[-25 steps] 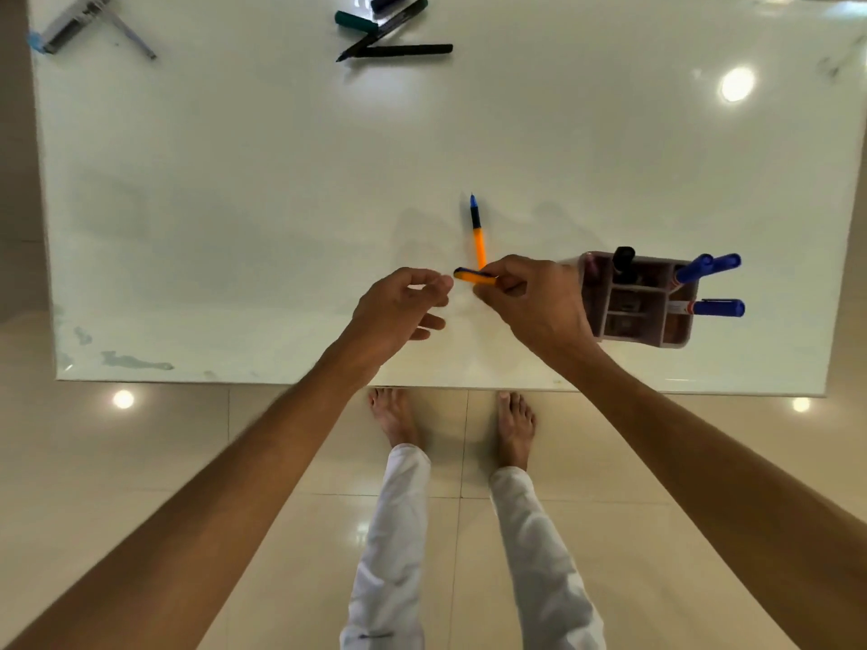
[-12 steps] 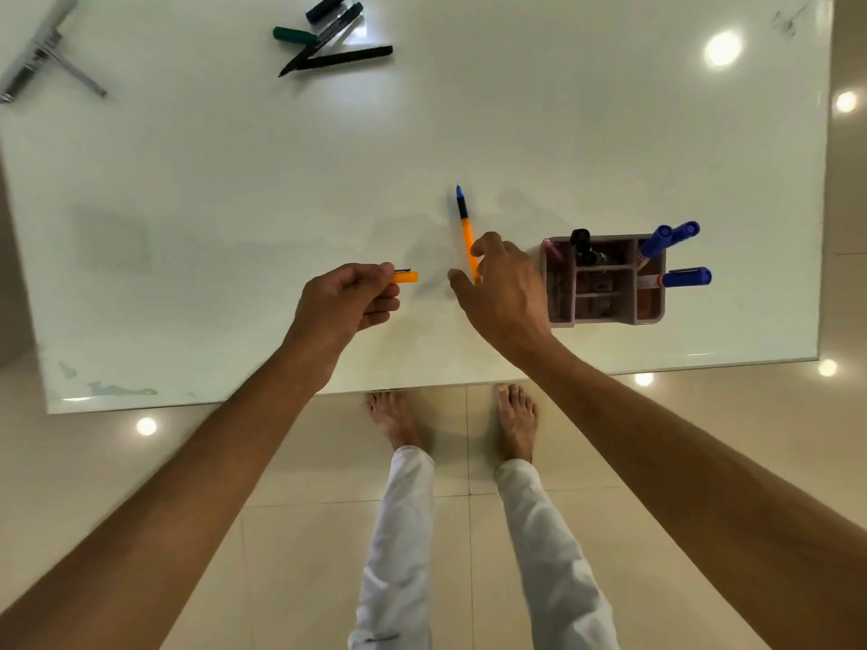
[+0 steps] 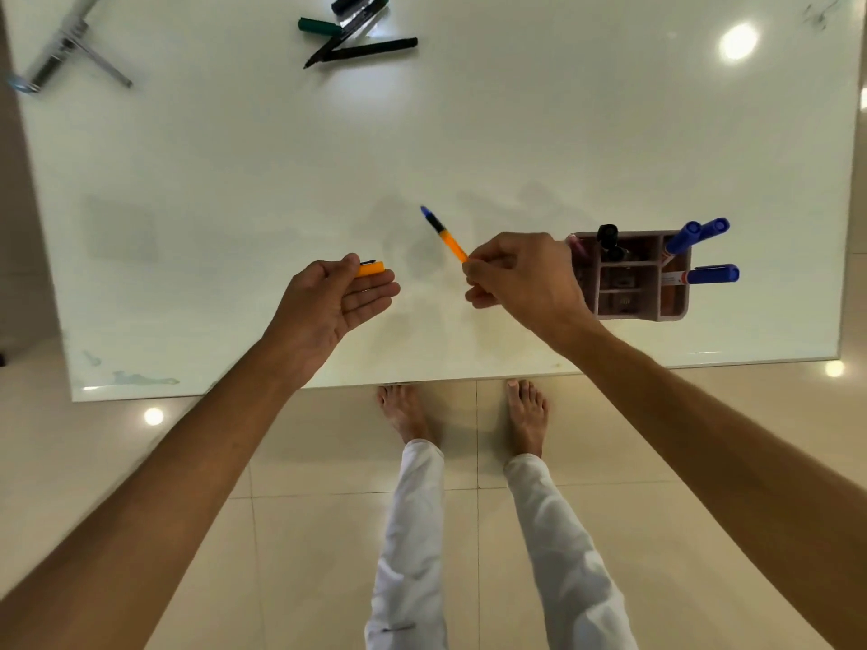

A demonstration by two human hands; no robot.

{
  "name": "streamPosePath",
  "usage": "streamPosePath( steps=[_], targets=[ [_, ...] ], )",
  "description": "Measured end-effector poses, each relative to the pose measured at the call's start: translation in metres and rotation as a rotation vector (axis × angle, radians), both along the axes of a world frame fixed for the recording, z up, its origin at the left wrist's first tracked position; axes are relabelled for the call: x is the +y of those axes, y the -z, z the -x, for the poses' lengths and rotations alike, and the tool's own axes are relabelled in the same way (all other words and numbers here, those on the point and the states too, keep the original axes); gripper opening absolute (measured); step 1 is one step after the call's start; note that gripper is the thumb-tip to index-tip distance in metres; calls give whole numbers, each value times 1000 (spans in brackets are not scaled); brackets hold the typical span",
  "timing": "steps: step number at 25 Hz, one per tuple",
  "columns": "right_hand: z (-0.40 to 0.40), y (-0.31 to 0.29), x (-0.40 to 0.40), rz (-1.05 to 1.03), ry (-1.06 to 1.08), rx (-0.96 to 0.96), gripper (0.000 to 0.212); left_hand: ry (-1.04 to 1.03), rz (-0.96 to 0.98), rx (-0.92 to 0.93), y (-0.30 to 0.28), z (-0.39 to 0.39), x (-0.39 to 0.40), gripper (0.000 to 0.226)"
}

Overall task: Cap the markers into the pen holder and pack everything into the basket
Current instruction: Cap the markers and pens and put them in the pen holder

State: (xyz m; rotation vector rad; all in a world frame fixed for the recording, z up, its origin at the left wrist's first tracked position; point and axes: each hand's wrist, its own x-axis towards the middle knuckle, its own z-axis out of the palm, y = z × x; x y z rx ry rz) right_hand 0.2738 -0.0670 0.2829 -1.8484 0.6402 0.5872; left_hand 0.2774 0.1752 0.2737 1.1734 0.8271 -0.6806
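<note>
**Marker in one hand, cap in the other**

Over the white table [image 3: 469,133], the right hand [image 3: 520,279] pinches an orange marker [image 3: 445,234] by its lower end, the blue tip pointing up and away. The left hand [image 3: 328,302] pins the orange cap [image 3: 369,268] under its thumb, fingers loosely together. The pen holder [image 3: 631,274] sits just beside the right hand, blue markers [image 3: 699,234] leaning out of it.

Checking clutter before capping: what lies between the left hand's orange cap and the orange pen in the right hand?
Only bare white table between orange cap and orange pen, per the head view.
</note>
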Motion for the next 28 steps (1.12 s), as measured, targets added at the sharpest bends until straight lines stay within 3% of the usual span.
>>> streamPosePath(
  steps=[4,8,19,23,26,28],
  targets=[
    [34,-31,-15,-49,-69,-9,8,11,-19,24,-2,-4,-11,17],
    [55,-37,-25,-9,-158,-31,9,79,-11,19,-4,-5,-20,24],
    [74,-36,-31,1,-130,-79,10,309,21,52,-22,-1,-41,17],
    [80,-37,-33,82,-295,-164,18,514,-166,56,-25,4,-67,33],
    [84,-36,-23,166,-381,-204,27,382,-305,34,-18,19,-98,41],
    [80,-35,-22,244,-401,-164,28,250,-300,48,-16,34,-113,40]
  ],
)
